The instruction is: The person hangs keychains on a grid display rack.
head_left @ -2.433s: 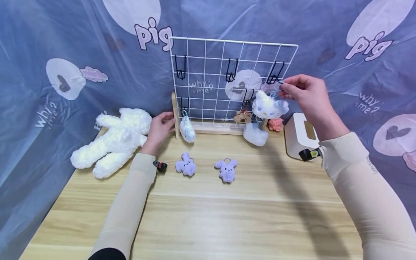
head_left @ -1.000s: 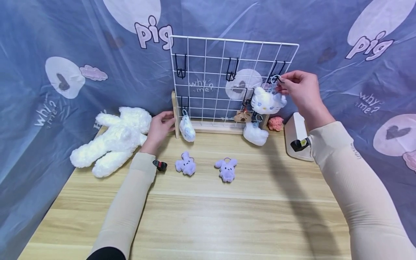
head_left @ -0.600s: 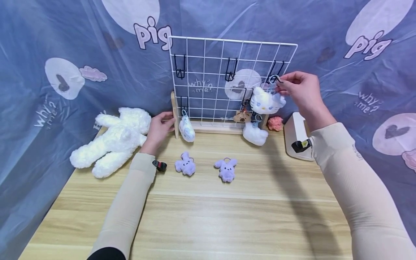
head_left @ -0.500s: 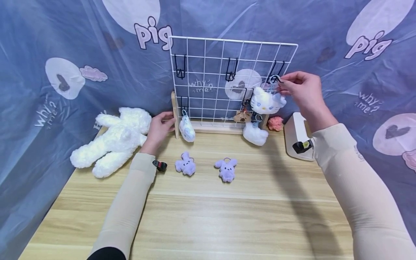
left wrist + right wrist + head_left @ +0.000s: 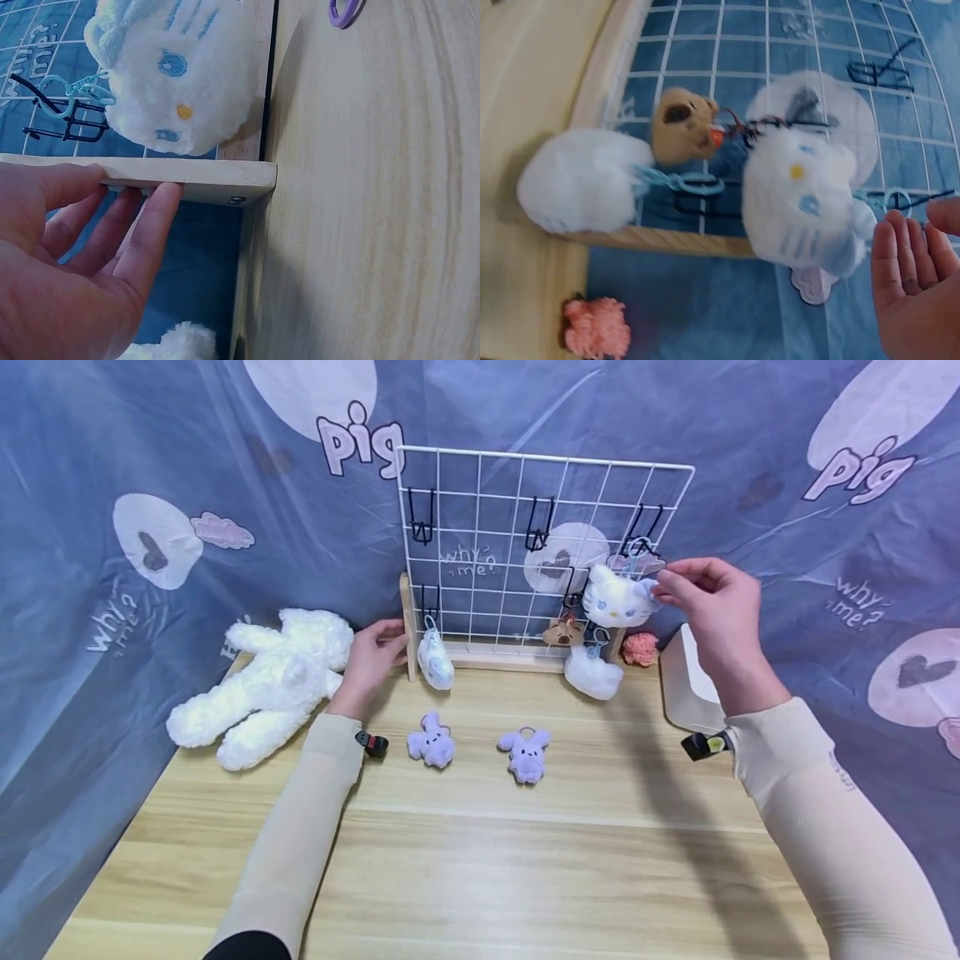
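In the head view, my left hand (image 5: 367,664) holds the left wooden upright (image 5: 408,627) of a white wire grid (image 5: 480,535), fingertips on its edge. Within the left wrist view, the fingers (image 5: 161,206) meet the wooden edge (image 5: 225,174) beside a white cat plush (image 5: 202,82). My right hand (image 5: 723,618) is beside the ear of another cat plush (image 5: 615,602), whose blue ring (image 5: 640,547) is at the upper right black hook. In the right wrist view this hand (image 5: 922,300) has extended fingers near the plush (image 5: 802,195), apart from its ring.
A brown bear plush (image 5: 562,632) and a white plush (image 5: 594,674) hang low on the right. Two purple plushes (image 5: 432,742) lie on the table (image 5: 480,877). A big white plush (image 5: 277,677) is left; a coral ball (image 5: 640,648) and white box (image 5: 686,681) are right.
The right hand has brought the cat plush's ring left to the upper right hook, let go of it, and moved slightly down and right. The left hand stays on the upright.
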A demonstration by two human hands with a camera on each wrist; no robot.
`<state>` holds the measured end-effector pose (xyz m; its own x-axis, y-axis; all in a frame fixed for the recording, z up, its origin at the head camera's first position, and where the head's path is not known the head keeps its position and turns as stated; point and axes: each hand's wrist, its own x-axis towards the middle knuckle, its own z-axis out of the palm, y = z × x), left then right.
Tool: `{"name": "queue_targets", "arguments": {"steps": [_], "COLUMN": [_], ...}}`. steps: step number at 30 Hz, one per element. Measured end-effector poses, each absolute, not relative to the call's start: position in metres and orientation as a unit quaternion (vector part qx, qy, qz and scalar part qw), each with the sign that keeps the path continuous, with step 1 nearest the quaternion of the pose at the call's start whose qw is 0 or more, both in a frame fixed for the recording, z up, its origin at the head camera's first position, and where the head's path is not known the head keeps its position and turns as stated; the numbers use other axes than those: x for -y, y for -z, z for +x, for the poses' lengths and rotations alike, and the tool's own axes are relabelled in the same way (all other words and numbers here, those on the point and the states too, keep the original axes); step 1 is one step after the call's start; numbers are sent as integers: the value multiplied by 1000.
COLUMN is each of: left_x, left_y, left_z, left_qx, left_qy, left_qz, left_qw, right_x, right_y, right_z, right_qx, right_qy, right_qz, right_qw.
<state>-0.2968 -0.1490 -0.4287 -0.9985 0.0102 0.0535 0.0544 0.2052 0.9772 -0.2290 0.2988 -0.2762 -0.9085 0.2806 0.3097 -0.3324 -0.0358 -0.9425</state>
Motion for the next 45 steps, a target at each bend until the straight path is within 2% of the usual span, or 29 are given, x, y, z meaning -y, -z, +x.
{"name": "queue_targets", "arguments": {"steps": [4, 13, 23, 32, 45], "left_x": [149, 151, 150, 150, 150], "left_y": [428, 429, 429, 430, 430], "left_z": [-296, -296, -298, -298, -297], "left_qx": [776, 776, 779, 776, 777], "left_qy": [630, 631, 626, 630, 629], "left_qz": [-20, -17, -13, -16, -11], "left_qw": [14, 6, 10, 15, 13], "right_x": [-290, -270, -255, -242, -224], "right_y": [289, 310, 335, 353, 390], "right_z": [-219, -205, -200, -200, -199], "right_qx": [651, 662, 781, 816, 848], "right_qy": [-727, -729, -618, -575, -525], "right_qz": [34, 42, -1, 33, 38], "right_qw": [217, 170, 95, 37, -61]}}
